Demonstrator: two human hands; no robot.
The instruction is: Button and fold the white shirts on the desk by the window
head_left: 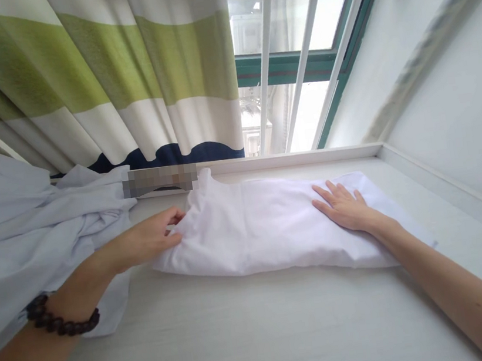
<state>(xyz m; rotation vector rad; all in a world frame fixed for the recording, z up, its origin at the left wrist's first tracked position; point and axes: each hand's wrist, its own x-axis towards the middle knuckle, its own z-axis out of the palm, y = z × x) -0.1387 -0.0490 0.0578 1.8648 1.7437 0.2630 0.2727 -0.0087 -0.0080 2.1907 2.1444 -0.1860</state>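
Observation:
A white cloth (273, 223), folded into a long flat bundle, lies across the pale surface. My right hand (342, 205) rests palm down on its right part, fingers spread. At the bundle's gathered, wrinkled left end is my left hand (159, 235), its thumb and fingers curved around the edge with a gap between them. The fingertips touch or nearly touch the fabric; whether they pinch any of it cannot be made out. A dark beaded bracelet (59, 320) circles my left wrist.
More white fabric (30, 232) lies heaped at the left. The pale wooden surface (243, 334) has a raised white rim (309, 158) at the back. Beyond it are a green and cream striped curtain (118, 60) and a window with white bars (302, 72). A white wall stands right.

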